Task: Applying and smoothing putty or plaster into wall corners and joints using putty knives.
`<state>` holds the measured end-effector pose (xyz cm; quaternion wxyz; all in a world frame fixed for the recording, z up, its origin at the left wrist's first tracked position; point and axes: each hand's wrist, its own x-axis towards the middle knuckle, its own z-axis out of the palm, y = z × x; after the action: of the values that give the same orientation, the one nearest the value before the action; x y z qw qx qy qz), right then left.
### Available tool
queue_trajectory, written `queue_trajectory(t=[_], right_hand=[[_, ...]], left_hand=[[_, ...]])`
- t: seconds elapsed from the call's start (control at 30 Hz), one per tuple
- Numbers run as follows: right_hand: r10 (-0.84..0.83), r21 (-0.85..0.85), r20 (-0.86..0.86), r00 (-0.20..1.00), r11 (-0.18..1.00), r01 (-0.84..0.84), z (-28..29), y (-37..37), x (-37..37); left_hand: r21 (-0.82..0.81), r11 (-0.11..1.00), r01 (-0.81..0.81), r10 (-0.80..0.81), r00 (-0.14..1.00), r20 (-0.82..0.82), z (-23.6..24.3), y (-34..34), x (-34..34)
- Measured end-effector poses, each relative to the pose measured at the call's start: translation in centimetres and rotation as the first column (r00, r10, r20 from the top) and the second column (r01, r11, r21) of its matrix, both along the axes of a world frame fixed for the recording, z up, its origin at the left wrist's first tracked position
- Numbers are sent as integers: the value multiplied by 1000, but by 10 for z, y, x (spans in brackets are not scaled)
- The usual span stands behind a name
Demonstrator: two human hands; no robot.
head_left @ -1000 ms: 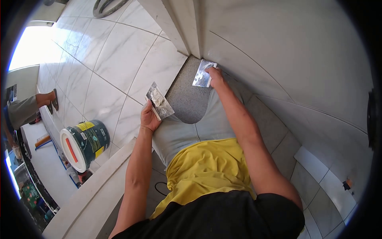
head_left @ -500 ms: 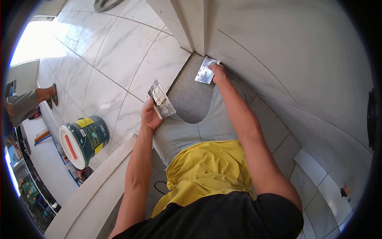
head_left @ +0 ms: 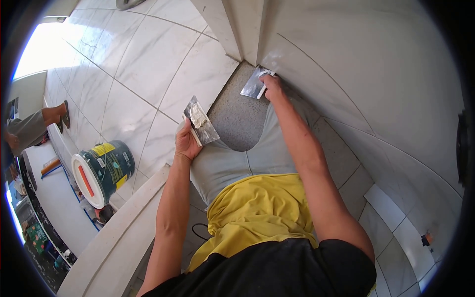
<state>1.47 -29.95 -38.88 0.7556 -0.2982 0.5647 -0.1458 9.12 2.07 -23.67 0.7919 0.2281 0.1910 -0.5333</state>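
Observation:
My left hand [head_left: 186,141] grips a flat metal spreader [head_left: 206,133] carrying a lump of white paste [head_left: 198,115]. My right hand [head_left: 272,88] holds a second metal spreader [head_left: 251,88] low against the pale wall [head_left: 321,49], just right of the door frame [head_left: 250,29]; whether its edge touches the wall I cannot tell. A white smudge [head_left: 272,57] marks the wall above it. Between my hands is a strip of grey speckled floor [head_left: 237,119], bordered on the left by the raised edge of white marbled tiles [head_left: 193,74].
A dark green bucket [head_left: 115,163] with a white lid lies on the left tiles, past a pale ledge [head_left: 114,232]. Beyond it, another person's leg and sandalled foot [head_left: 62,116] show beside assorted items at the far left. A dark curved object [head_left: 128,4] lies at the top.
My right hand and its spreader have moved up slightly along the wall toward the frame. My left hand has shifted little, still holding the pasted spreader. The other person's leg has shifted slightly.

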Motion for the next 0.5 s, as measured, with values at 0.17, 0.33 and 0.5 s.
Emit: queue_trajectory(t=[0.17, 0.33, 0.5], right_hand=[[-18, -2, -21, 1000, 1000, 18, 5, 1, 2], [-34, -22, -13, 999, 999, 34, 16, 8, 10], [-10, -38, 3, 1000, 999, 10, 17, 9, 17]], left_hand=[[-14, 1000, -13, 13, 1000, -6, 2, -1, -1], [10, 1000, -6, 6, 1000, 6, 2, 4, 0], [9, 1000, -7, 7, 1000, -2, 3, 1, 0]])
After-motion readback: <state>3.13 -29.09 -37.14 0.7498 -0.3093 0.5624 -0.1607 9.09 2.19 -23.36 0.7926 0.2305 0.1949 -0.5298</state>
